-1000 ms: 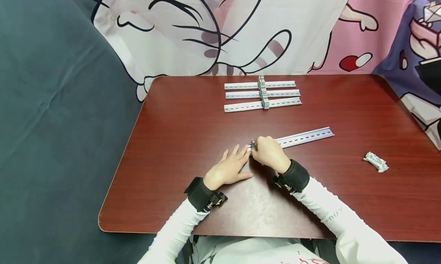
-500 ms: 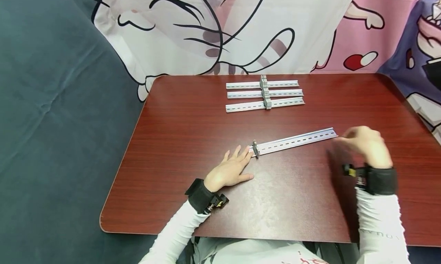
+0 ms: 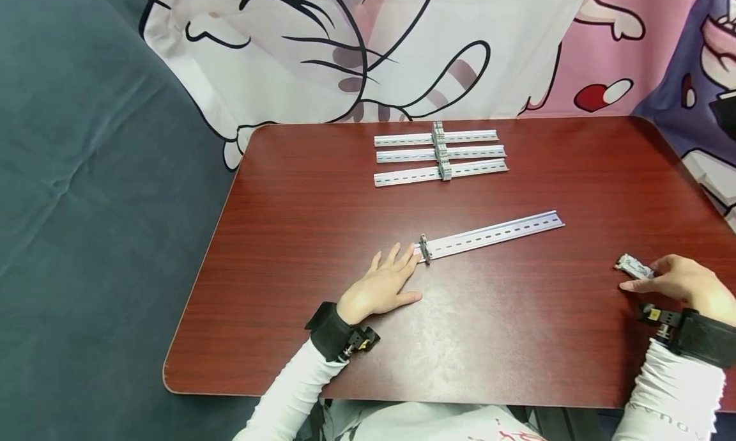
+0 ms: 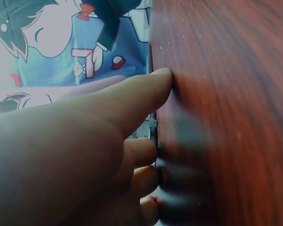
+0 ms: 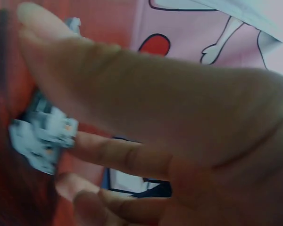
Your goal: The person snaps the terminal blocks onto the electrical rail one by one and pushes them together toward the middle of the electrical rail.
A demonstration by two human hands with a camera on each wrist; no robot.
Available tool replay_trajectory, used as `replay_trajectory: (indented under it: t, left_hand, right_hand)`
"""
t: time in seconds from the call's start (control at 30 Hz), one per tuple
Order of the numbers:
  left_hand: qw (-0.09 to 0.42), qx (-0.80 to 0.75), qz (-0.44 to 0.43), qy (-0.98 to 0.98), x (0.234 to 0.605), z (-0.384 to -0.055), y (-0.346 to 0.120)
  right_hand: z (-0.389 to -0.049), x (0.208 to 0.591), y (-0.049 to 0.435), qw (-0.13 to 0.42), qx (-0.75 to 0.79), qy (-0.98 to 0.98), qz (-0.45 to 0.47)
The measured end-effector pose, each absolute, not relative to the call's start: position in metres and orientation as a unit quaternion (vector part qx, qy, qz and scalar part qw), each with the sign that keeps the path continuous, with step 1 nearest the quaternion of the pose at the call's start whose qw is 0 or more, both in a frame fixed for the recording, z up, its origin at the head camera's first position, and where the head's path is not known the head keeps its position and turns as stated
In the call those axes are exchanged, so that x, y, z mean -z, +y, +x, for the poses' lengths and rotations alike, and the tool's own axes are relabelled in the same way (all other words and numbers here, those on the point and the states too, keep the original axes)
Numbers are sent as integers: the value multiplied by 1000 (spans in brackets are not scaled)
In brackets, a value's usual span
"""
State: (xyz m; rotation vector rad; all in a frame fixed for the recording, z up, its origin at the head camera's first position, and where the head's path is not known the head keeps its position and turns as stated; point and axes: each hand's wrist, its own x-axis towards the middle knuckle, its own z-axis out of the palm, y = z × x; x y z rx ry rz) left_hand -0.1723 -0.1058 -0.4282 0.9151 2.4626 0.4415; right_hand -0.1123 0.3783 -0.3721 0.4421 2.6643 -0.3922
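My left hand (image 3: 378, 285) lies with fingers spread on the table, its fingertips at the left end of a slotted metal DIN rail (image 3: 494, 238). A small grey clip-like piece (image 3: 425, 249) sits across the rail just beside those fingertips. In the left wrist view the thumb (image 4: 148, 89) is extended against the tabletop. Over at the right, my right hand (image 3: 684, 284) reaches round a short stack of grey terminal blocks (image 3: 634, 266) lying on the table. The right wrist view shows the blocks (image 5: 43, 134) between the thumb and the fingers, with the thumb standing apart from them.
Toward the back of the brown table (image 3: 299, 236), several terminal blocks (image 3: 441, 152) bridge three parallel DIN rails (image 3: 397, 179). A patterned curtain (image 3: 437, 45) hangs behind the back edge, and dark green fabric (image 3: 103, 236) lies along the left side.
My right hand has left the small piece at the rail's left end and moved right to the stack of terminal blocks. The left hand has stayed at the rail's end.
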Motion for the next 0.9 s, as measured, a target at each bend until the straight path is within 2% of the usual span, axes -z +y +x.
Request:
replay_trajectory:
  t: [0.47, 0.9]
  left_hand:
    - [229, -162, 337, 898, 430, -171, -106]
    - [229, -162, 335, 900, 432, -172, -106]
  right_hand:
    - [-108, 376, 373, 143, 141, 961, 192]
    - [-110, 372, 355, 118, 141, 960, 209]
